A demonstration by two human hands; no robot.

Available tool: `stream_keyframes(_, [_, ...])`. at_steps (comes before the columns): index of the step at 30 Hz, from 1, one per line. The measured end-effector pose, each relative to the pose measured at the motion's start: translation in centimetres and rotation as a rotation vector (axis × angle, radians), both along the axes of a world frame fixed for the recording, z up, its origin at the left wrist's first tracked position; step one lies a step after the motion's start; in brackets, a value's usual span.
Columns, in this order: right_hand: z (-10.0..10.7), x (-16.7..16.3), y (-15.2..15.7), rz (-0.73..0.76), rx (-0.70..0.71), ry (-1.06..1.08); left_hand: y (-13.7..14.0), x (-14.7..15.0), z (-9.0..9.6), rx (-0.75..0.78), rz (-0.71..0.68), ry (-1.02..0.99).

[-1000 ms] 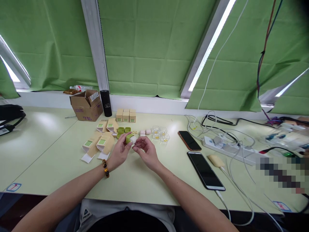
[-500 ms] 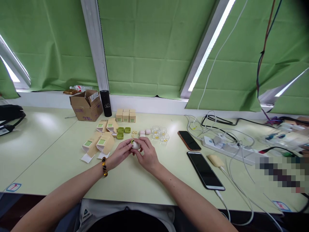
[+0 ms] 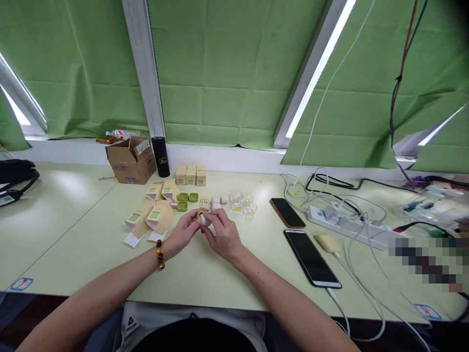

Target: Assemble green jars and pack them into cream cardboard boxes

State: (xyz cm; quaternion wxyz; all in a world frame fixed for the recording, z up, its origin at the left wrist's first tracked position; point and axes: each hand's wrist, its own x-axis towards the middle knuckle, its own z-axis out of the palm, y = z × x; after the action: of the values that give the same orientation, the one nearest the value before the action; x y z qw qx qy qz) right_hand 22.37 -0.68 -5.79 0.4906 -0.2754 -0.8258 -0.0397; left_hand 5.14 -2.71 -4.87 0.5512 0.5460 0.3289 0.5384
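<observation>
Between both hands is a small white piece [image 3: 205, 221] with a green cup-like part [image 3: 199, 214] at its left end. My left hand [image 3: 185, 230] pinches the green end, and my right hand [image 3: 223, 235] has its fingers closed on the white end. My fingertips partly cover both parts. Just beyond the hands stand small green square cups [image 3: 182, 206], tiny yellowish pieces [image 3: 204, 201] and pale pink cylinders [image 3: 224, 200]. Several clear cups with yellow centres [image 3: 250, 209] are grouped to their right.
Open cardboard packets [image 3: 159, 216] lie to the left, with closed small boxes [image 3: 191, 176] behind. A brown carton [image 3: 131, 164] and a black flask [image 3: 160, 156] stand at the back. Two phones [image 3: 312, 259], [image 3: 287, 213] and a power strip [image 3: 351, 227] with cables are on the right.
The green part between my hands has turned and shows more now. My left fingers have shifted slightly around it, and the white piece sits a little further left.
</observation>
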Motion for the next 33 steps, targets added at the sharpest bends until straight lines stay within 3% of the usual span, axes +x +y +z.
stream_keyframes(9, [0.1,0.0,0.0,0.000,0.041,-0.041,-0.6,0.1,0.4,0.129,0.091,0.143])
stream_keyframes(15, [-0.2,0.3,0.2,0.014,0.038,-0.010,-0.5,0.1,0.5,0.170,-0.044,0.101])
stream_keyframes(21, [-0.3,-0.2,0.0,0.051,-0.048,-0.042,0.2,0.1,-0.3,0.051,-0.006,0.082])
stream_keyframes(33, [-0.5,-0.3,0.2,0.057,-0.093,-0.009,-0.5,0.2,0.6,-0.042,-0.084,-0.054])
